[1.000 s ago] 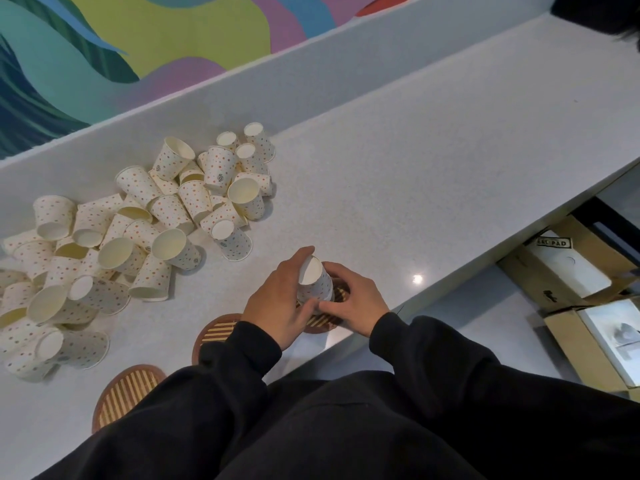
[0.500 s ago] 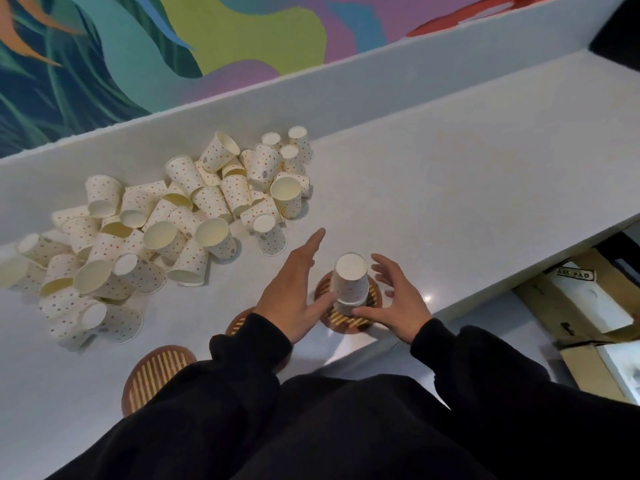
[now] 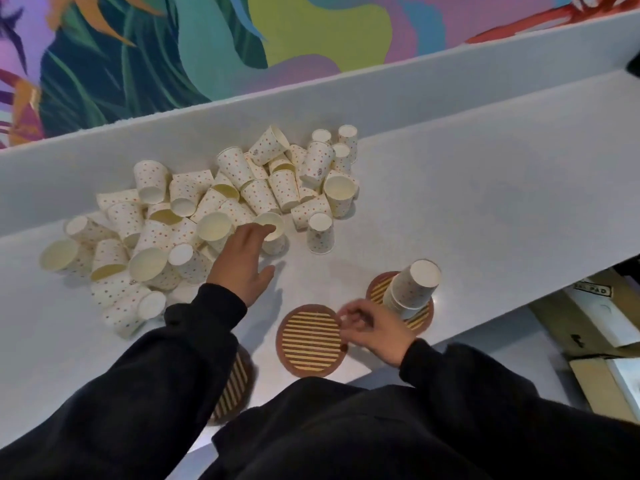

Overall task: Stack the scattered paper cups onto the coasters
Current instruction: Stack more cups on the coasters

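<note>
The stack of paper cups (image 3: pixel 412 289) stands mouth-down on the right coaster (image 3: pixel 421 319), leaning a little, close to the near edge of the white counter (image 3: pixel 485 202). At about eight o'clock from it lies the middle coaster (image 3: pixel 311 336), round, brown-rimmed and striped, with nothing on it. My right hand (image 3: pixel 374 329) sits at that coaster's three o'clock edge, fingers curled toward the rim; the hand is blurred, and I cannot tell whether I am pinching the coaster or only touching it. A third coaster (image 3: pixel 232 382) lies at eight o'clock from the middle one, half hidden under my left sleeve (image 3: pixel 166 368). My left hand (image 3: pixel 242 265) reaches out at eleven o'clock from the middle coaster, fingers stretched and thumb spread wide, gripping nothing; the fingertips meet the rim of an open cup (image 3: pixel 273 225) at the near side of the pile of loose cups (image 3: pixel 194 209). That pile of dotted cups lies tumbled along the back ledge. One lone cup (image 3: pixel 320 233) stands upside down just at the pile's four o'clock edge. Cardboard boxes (image 3: pixel 588 323) sit below the counter at three o'clock, and a painted mural (image 3: pixel 311 29) fills the wall at twelve.
</note>
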### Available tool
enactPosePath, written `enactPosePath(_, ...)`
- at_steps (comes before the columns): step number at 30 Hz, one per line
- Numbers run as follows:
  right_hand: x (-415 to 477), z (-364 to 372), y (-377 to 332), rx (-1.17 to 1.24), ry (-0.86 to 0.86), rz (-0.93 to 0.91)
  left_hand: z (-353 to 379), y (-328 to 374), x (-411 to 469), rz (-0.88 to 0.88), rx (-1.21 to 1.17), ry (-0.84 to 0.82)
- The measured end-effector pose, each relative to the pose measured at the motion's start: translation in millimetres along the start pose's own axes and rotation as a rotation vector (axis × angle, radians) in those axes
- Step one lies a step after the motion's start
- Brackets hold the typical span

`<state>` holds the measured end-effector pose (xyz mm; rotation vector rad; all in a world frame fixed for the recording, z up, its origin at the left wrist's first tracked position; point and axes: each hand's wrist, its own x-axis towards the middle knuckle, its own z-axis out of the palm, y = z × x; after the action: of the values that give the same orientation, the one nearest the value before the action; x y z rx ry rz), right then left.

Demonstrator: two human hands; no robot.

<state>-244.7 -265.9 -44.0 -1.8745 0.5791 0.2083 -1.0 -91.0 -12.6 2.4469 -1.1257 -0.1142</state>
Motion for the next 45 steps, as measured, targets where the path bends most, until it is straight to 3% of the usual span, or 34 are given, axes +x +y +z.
enactPosePath(3, 48.4, 13.6, -33.1, 0.246, 0.164, 0.041, 1.6, -15.4, 19.7, 0.025, 0.056, -0.052)
enactPosePath(12, 146.4, 35.0, -69.3, 0.308, 0.671, 0.164, 3.4, -24.1, 69.9, 0.207, 0.426, -0.197)
enactPosePath(16, 172.1, 38.6, -66.1, 0.228, 0.807, 0.183, 5.5, -24.9, 84.8, 0.28, 0.565, -0.263)
enactPosePath(21, 185.2, 34.1, -63.0, 0.188, 0.793, 0.189, 1.7, -21.9, 86.2, 0.403, 0.65, -0.31)
enactPosePath(27, 145.4, 35.2, -69.4, 0.423, 0.68, 0.082, -24.6, -16.6, 68.8, 0.272, 0.321, -0.212)
enactPosePath(38, 16.7, 44.3, -55.1, 0.525, 0.6, -0.079, -7.8, 13.7, -60.0, -0.195, -0.468, -0.239)
enactPosePath(41, -5.2, 43.1, -47.2, 0.505, 0.553, -0.105, 13.0, 24.5, -80.9, -0.271, -0.526, -0.269)
enactPosePath(45, -26.1, 39.2, -34.6, 0.486, 0.551, -0.136, 38.4, 33.1, -94.1, -0.24, -0.503, -0.247)
